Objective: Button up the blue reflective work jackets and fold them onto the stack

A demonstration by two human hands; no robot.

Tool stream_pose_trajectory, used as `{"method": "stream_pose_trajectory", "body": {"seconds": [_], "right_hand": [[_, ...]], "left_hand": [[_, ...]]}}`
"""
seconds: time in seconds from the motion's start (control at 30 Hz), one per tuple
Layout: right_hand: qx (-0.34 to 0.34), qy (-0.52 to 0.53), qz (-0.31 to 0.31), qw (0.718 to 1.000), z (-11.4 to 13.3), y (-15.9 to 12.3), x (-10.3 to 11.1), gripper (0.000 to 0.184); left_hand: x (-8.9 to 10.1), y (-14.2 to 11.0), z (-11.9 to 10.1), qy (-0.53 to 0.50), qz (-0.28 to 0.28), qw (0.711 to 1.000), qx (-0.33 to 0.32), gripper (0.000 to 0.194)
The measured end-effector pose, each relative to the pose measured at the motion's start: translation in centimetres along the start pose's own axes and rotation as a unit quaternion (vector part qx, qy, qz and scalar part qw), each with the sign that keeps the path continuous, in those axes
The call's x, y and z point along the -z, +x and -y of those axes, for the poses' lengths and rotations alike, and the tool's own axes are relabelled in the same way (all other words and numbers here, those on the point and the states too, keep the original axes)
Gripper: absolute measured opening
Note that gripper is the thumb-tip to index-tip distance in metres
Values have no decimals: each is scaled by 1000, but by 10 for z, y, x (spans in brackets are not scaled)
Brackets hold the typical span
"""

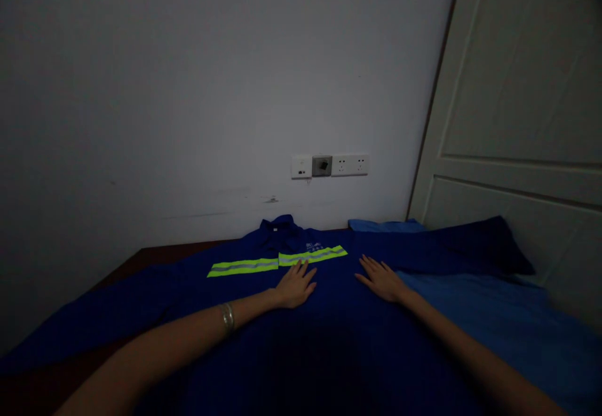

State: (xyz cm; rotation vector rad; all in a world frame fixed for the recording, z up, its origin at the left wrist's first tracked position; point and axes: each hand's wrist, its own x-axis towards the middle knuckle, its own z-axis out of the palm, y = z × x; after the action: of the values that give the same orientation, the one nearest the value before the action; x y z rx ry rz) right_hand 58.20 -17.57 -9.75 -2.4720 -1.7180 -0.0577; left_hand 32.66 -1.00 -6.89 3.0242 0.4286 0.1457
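A dark blue work jacket point(329, 315) lies spread out with both sleeves stretched sideways and its collar point(281, 228) toward the wall. Across its chest runs a yellow-green reflective stripe point(244, 268), split at the front opening, with small white lettering point(314, 247) above the right part. My left hand point(296, 285) rests flat on the chest, fingertips at the stripe's lower edge. To the right of the stripe's end, my right hand point(382, 278) lies flat on the cloth with fingers spread. Neither hand grips the fabric. The jacket's lower part fades into shadow.
Behind the jacket stands a pale wall with a row of sockets point(349, 165) and a grey switch plate point(322, 165). A white panelled door point(512, 108) rises at the right. Lighter blue cloth point(493, 315) lies under the right sleeve. A dark reddish tabletop point(160, 254) shows at left.
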Motion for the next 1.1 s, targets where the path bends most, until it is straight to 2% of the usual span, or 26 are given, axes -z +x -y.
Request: {"method": "stream_pose_trajectory", "body": {"seconds": [0.2, 0.4, 0.5, 0.73, 1.1], "right_hand": [[3, -27, -15, 1000, -5, 3, -10, 77], [11, -47, -24, 999, -4, -1, -9, 74], [11, -49, -29, 998, -5, -2, -10, 72], [32, -48, -49, 997, -13, -2, -18, 71], [25, -30, -55, 998, -12, -3, -16, 70]], "left_hand": [[11, -43, -2, -31, 28, 999, 8, 56], [22, -92, 16, -31, 33, 999, 24, 56], [22, -108, 24, -30, 39, 998, 27, 53], [18, -114, 26, -21, 24, 999, 28, 52], [19, -115, 25, -18, 34, 999, 25, 52]]}}
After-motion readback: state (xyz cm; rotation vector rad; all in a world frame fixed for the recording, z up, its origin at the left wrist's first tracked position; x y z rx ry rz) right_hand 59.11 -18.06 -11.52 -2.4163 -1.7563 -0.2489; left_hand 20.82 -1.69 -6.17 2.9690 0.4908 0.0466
